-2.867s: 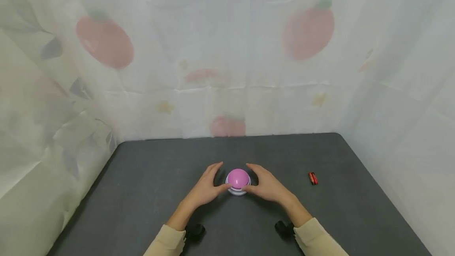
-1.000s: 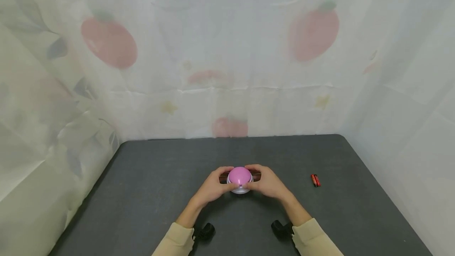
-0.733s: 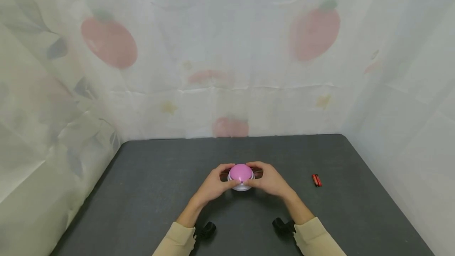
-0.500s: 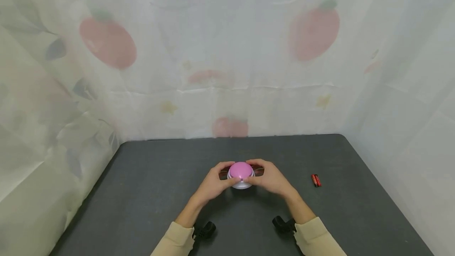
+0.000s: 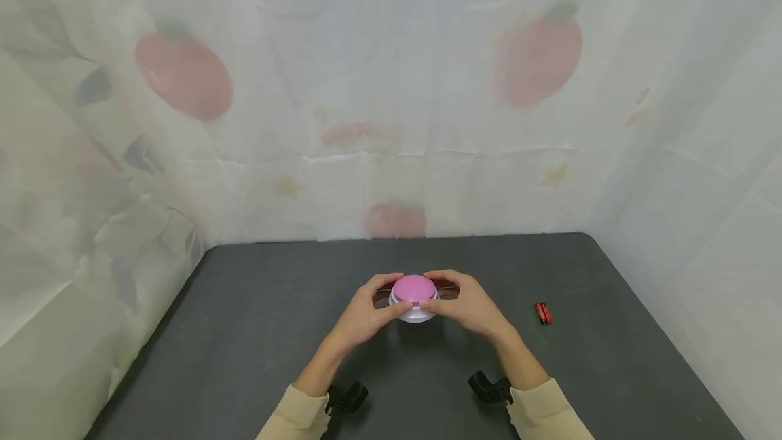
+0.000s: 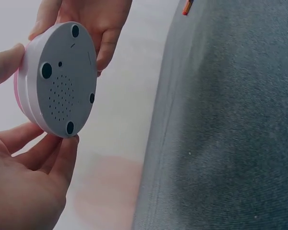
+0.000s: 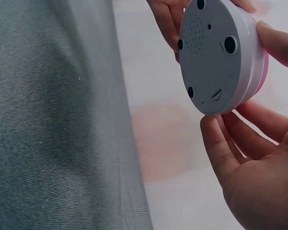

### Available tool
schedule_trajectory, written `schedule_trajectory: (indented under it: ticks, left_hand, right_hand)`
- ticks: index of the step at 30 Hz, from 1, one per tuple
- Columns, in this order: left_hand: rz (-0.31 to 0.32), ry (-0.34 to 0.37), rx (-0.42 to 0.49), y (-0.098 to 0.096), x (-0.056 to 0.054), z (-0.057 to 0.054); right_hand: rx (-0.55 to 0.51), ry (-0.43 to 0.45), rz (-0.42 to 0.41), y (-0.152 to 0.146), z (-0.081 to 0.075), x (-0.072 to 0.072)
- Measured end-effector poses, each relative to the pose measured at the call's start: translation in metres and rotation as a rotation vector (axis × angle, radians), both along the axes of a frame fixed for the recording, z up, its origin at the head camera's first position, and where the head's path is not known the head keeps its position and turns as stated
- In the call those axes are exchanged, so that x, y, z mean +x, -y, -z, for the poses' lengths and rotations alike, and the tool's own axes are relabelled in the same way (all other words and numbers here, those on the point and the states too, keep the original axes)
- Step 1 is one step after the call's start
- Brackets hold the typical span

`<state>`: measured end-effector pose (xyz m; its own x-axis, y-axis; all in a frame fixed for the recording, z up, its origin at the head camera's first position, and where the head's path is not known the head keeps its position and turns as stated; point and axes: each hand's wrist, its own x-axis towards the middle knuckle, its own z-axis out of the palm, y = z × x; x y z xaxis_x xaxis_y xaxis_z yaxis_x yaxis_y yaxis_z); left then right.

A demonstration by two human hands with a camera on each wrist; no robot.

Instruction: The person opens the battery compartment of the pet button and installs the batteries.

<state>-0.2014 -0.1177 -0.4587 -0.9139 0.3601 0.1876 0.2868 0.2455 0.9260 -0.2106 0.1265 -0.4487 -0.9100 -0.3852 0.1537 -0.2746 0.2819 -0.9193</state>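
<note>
Both hands hold a round buzzer button with a pink domed top and a white base, raised off the table. My left hand grips its left side, thumb on the near rim and fingers behind. On the right side my right hand grips it the same way. The left wrist view shows the underside of the buzzer button: dark round feet and a patch of small speaker holes. A battery cover with an arrow-like latch mark shows at the base's edge in the right wrist view.
Two red batteries lie side by side on the dark table, to the right of the hands. A pale curtain with fruit prints hangs behind the table and along both sides. Black wrist cameras sit under the forearms.
The hands closed in from either side of the buzzer button and took hold of it. It has since been lifted off the table and tipped slightly. The batteries stay in place.
</note>
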Motion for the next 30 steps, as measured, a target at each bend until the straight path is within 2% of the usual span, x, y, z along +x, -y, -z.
schedule_trajectory:
  ticks: [8,17,22,30]
  left_hand:
    - [0.117,-0.065,0.015,0.006,0.008,-0.004]
    - [0.159,-0.134,0.114,0.009,0.007,0.001]
    - [0.153,-0.121,0.136,0.01,0.005,0.003]
    - [0.085,-0.089,0.108,0.008,0.005,0.003]
  right_hand:
    - [-0.085,0.065,-0.044,-0.006,-0.009,0.008]
    - [-0.102,0.128,-0.038,-0.007,-0.013,0.009]
    - [-0.101,0.143,-0.029,-0.005,-0.013,0.009]
    - [-0.095,0.124,-0.04,-0.004,-0.013,0.01]
